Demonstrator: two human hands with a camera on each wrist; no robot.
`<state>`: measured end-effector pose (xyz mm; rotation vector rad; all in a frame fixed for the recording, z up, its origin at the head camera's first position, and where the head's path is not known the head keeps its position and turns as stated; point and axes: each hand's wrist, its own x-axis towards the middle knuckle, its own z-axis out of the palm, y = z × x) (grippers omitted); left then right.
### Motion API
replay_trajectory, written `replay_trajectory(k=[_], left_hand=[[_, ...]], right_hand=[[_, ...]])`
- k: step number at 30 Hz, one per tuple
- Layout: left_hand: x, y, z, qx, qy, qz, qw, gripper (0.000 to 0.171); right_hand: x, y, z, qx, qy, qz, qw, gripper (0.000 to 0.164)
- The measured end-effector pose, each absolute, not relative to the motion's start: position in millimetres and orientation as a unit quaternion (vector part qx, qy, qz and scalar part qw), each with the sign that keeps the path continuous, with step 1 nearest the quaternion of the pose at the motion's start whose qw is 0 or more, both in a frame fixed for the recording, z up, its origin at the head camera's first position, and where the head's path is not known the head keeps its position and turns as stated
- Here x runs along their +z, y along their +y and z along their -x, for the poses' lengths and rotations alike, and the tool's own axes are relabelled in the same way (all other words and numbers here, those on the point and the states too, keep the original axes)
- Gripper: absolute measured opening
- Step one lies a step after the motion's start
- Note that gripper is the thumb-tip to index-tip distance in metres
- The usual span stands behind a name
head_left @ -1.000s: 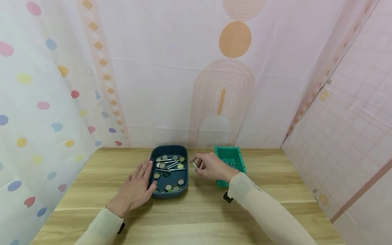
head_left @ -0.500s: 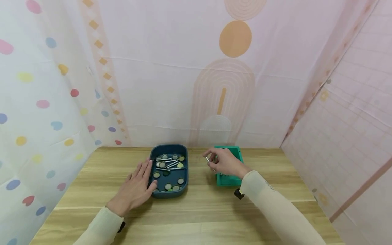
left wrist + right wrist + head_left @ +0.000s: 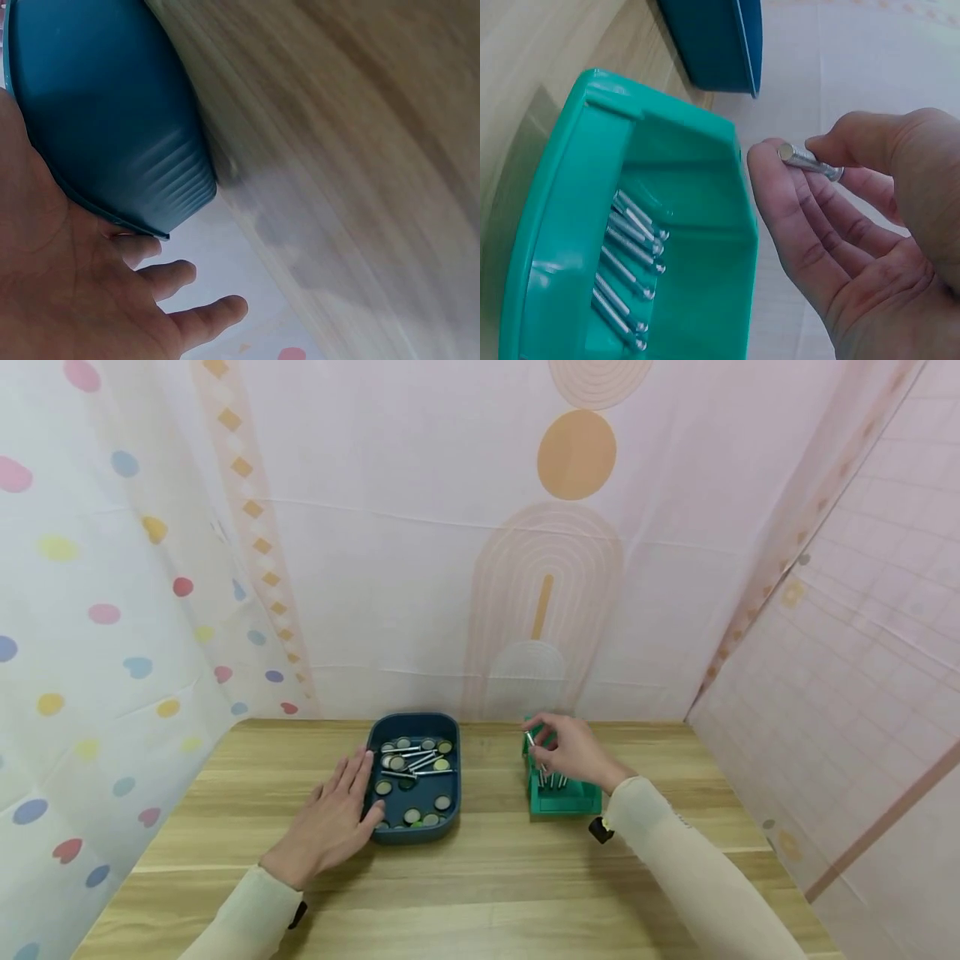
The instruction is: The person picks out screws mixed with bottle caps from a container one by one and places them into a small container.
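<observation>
My right hand (image 3: 573, 753) pinches a silver bolt (image 3: 808, 162) between thumb and fingertips, over the green bin (image 3: 566, 803). In the right wrist view, several bolts (image 3: 626, 238) lie roughly side by side inside this bin. My left hand (image 3: 330, 817) rests along the left side of a dark blue tray (image 3: 423, 793), its fingers extended and not curled round the rim. Loose bolts (image 3: 420, 762) lie crosswise in the tray's back half, among several round metallic discs (image 3: 412, 817). The left wrist view shows the palm beside the tray's outer wall (image 3: 105, 97).
Both containers stand on a wooden table (image 3: 487, 877), with a strip of bare wood between them. Patterned cloth (image 3: 420, 593) hangs behind the table and along both sides. A black strap (image 3: 600, 829) shows at the right wrist.
My right hand has carried the bolt rightward from beside the blue tray to above the green bin. The left hand has stayed in place at the tray.
</observation>
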<state>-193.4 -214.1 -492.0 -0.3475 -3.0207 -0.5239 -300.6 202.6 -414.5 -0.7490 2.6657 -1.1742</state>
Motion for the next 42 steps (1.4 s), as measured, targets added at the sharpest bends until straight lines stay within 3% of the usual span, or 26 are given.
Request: replay_trajectory(k=[16,42], left_hand=[[-492,-215,189,-0.176,-0.978,0.111,0.03,0.085],[-490,-215,190,-0.164,-0.98,0.107,0.031,0.084]], right_hand=[[-426,213,315,-0.363,0.914,0.175,0.049,0.038],[-438,196,333,-0.425,0.884,0.09,0.175,0.043]])
